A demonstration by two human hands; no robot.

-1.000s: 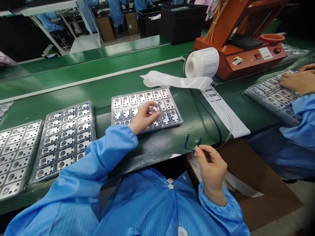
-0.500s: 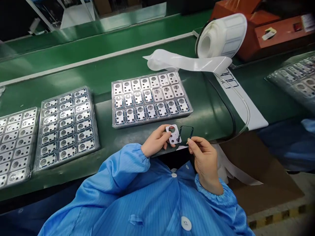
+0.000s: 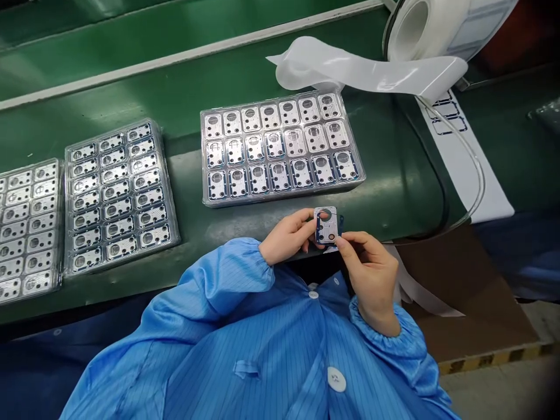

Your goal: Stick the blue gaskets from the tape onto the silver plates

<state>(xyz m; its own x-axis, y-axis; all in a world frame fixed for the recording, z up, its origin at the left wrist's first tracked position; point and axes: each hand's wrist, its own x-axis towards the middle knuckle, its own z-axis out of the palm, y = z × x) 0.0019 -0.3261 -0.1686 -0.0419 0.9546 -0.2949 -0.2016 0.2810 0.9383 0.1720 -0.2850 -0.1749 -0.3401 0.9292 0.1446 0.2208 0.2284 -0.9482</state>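
My left hand (image 3: 292,234) grips a small silver plate (image 3: 327,224) by its left side, thumb on top near the round hole. A thin dark frame (image 3: 342,220) lies against the plate, partly over its face and sticking out at the right edge. The fingers of my right hand (image 3: 370,268) are pinched on this frame at the plate's lower right corner. Just beyond the hands, a clear tray (image 3: 284,197) holds rows of similar silver plates, several of them with dark edging.
Two more filled trays (image 3: 174,224) (image 3: 58,274) stand at the left on the green bench (image 3: 188,256). A white film roll (image 3: 409,29) with a loose strip (image 3: 371,76), a cable (image 3: 443,198) and a white sheet (image 3: 485,181) lie at the right. Below is a brown cardboard surface (image 3: 468,291).
The dark frame, held apart to the right of the plate before, now lies against it. My right hand has come closer to my left. The view has tilted down and closer.
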